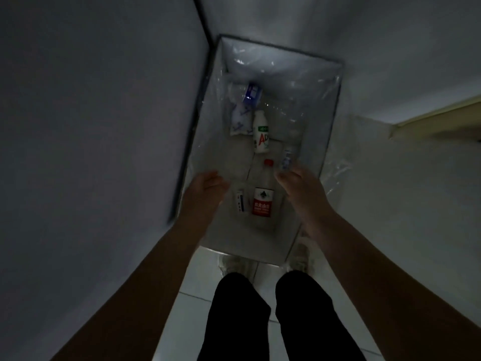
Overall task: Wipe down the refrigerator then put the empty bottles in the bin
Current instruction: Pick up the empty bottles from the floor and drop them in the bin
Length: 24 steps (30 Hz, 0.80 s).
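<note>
Plastic-lined bin (318, 118) sits below left hand (208, 185) and right hand (299, 185), fingers relaxed.

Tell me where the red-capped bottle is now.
Head view: the red-capped bottle lies in the bin, at its near end, seen between the left hand and right hand, just nearer than the white bottle.

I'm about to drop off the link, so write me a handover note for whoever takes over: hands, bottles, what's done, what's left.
Left hand: open, empty, over the bin.
Right hand: open, gripping nothing; a small bottle sits just past its fingertips, contact unclear.
Bottles: the red-capped bottle and white bottle lie inside the bag-lined bin.
Done: those bottles are binned.
Left: the refrigerator is out of view, so check that it is wiped and no bottles remain.
</note>
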{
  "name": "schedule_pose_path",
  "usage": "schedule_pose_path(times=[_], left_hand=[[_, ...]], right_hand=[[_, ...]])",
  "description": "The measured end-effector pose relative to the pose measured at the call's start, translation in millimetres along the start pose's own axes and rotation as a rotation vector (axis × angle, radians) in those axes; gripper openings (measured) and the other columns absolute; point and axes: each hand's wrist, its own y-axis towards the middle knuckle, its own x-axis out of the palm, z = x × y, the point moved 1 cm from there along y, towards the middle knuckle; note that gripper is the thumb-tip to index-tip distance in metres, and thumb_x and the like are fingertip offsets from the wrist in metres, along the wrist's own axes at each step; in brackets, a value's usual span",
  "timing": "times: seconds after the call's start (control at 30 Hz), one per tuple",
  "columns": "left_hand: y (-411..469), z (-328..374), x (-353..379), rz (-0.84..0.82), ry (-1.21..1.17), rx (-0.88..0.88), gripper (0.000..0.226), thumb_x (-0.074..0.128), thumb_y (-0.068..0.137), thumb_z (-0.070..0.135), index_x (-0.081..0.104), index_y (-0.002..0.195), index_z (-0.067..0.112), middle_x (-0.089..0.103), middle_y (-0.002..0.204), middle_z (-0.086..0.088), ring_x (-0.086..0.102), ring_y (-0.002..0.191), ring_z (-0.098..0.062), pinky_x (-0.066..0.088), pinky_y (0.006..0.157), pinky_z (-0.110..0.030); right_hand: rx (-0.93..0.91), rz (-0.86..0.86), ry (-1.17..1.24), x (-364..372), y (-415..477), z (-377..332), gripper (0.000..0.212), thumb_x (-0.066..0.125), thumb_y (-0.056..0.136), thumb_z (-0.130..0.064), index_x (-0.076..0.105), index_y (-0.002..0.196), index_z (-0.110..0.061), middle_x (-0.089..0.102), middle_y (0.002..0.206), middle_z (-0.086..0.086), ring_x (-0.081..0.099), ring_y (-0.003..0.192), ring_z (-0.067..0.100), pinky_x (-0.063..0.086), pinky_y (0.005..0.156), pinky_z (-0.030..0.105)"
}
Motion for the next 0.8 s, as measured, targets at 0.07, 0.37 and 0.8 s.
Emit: schedule_pose_path(times=[0.07,0.37,0.8], left_hand=[[-39.3,33.8,-8.6,0.028,-0.025,0.067,0.030,0.064,0.085,0.012,0.056,0.114,0.014,0.061,0.096,0.003,0.057,0.083,-0.006,0.048,0.088,-0.032],[-241.4,156.4,-33.7,0.108,-0.199,0.303,0.018,0.068,0.080,0.024,0.062,0.094,0.034,0.066,0.107,0.006,0.062,0.104,-0.014,0.047,0.098,-0.038],[-463.9,182.9,-102.9,0.216,-0.401,0.577,0.022,0.065,0.083,0.019,0.058,0.098,0.034,0.062,0.111,0.010,0.057,0.111,-0.013,0.043,0.102,-0.037]], right_hand=[[-0.053,-0.013,0.008,-12.5,-32.8,-34.5,0.041,0.056,0.092,-0.029,0.052,0.126,-0.005,0.057,0.119,0.007,0.053,0.104,0.014,0.042,0.077,0.013],[-0.239,-0.042,0.025,-62.4,-214.1,-190.0,0.054,0.069,0.081,-0.035,0.047,0.124,-0.009,0.055,0.118,0.002,0.053,0.106,0.014,0.043,0.092,0.027],[-0.563,-0.160,-0.069,-63.9,-449.7,-258.8,0.065,0.060,0.090,-0.023,0.027,0.145,-0.012,0.038,0.147,0.003,0.041,0.129,0.015,0.040,0.079,0.011]])
